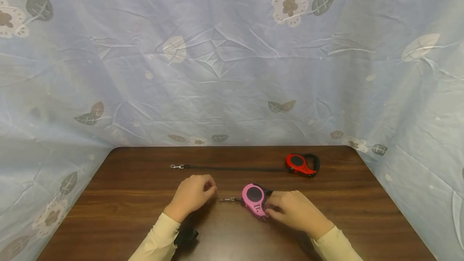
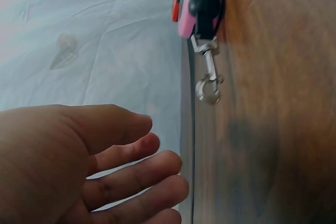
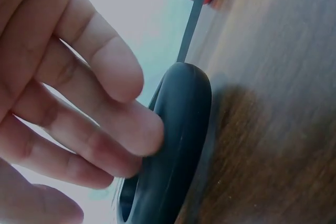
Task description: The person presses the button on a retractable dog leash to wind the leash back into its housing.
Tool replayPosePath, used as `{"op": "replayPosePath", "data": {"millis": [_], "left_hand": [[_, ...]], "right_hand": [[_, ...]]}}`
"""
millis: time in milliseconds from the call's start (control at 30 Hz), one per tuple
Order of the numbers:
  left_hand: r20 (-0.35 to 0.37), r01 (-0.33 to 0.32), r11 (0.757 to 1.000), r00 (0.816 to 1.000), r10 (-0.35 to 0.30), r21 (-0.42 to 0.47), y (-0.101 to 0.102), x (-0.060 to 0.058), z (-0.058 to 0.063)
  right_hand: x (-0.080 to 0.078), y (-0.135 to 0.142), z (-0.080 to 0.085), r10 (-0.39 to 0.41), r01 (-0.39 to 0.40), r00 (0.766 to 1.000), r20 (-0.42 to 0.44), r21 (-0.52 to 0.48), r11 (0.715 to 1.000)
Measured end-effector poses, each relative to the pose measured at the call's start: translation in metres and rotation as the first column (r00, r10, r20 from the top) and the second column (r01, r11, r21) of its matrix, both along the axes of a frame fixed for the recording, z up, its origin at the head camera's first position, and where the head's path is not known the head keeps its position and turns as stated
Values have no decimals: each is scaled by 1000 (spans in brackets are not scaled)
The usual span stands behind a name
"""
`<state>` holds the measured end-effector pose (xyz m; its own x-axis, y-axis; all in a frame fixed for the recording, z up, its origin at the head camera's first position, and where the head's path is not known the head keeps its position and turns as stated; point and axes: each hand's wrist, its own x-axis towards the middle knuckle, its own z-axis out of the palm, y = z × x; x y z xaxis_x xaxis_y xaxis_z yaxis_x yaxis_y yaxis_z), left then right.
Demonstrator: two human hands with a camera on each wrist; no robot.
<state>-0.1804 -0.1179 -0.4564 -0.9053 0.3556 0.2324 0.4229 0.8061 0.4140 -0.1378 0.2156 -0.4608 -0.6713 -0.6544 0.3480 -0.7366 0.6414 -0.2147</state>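
A pink retractable dog leash [image 1: 250, 197] lies on the wooden table in front of me. Its metal snap clip [image 2: 209, 72] points toward my left hand [image 1: 193, 197]. That hand holds nothing; its fingers are loosely bent, and a small gap separates them from the clip. At the leash's other end, my right hand [image 1: 295, 212] is beside the black handle [image 3: 184, 129]. In the right wrist view its fingertips meet or nearly meet the handle's side, while the thumb stays apart from it. Whether they press on the handle, I cannot tell.
Farther back lies a red retractable leash [image 1: 298, 164], its black strap [image 1: 232, 168] drawn out leftward to a metal clip [image 1: 177, 166]. A patterned cloth [image 1: 224, 92] hangs behind the table [image 1: 137, 196] and along its sides.
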Motion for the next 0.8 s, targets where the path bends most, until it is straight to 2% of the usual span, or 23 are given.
{"op": "replayPosePath", "data": {"millis": [167,300,433,533,633,800], "left_hand": [[20,-39,998,999,38,52,-6,-4,4],[32,-85,994,996,83,72,-13,-10,5],[25,-143,987,990,142,74,-25,-20,6],[41,-194,978,981,192,79,-37,-27,6],[76,-240,967,969,234,88,-50,-32,6],[140,-309,948,945,297,77,-66,-37,5]], "right_hand": [[-4,2,5,-37,35,999,-35,-34,999],[-9,8,10,-69,67,997,-23,-61,996],[-17,17,14,-157,153,987,-43,-74,985],[-23,26,17,-262,258,965,-32,-92,962],[-29,37,21,-358,358,934,19,-107,928],[-40,54,24,-471,478,878,83,-102,872]]}}
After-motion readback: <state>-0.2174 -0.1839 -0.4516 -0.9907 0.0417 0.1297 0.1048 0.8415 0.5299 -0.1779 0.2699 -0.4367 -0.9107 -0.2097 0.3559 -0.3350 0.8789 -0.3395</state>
